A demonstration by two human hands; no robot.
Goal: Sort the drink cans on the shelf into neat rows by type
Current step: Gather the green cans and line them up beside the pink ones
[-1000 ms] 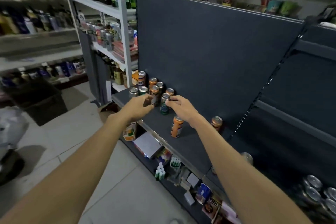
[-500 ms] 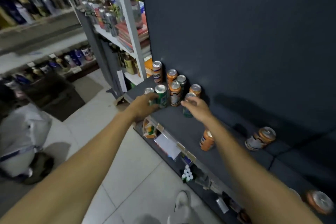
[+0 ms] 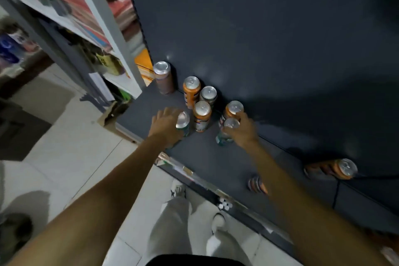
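The left hand (image 3: 167, 124) is covering most of a green can (image 3: 183, 124), leaving only its top and a strip of its side showing, and the right hand (image 3: 240, 128) is hiding the far side of another green can (image 3: 225, 134), so neither label is reading. The right forearm is crossing an orange can (image 3: 257, 185) near the shelf (image 3: 207, 157) edge, cutting off its top, and motion blur is smearing the lying can (image 3: 332, 169) at right. The white rack (image 3: 90, 6) at upper left is blurring too much for its goods to be told, and both arms are running off the bottom edge.
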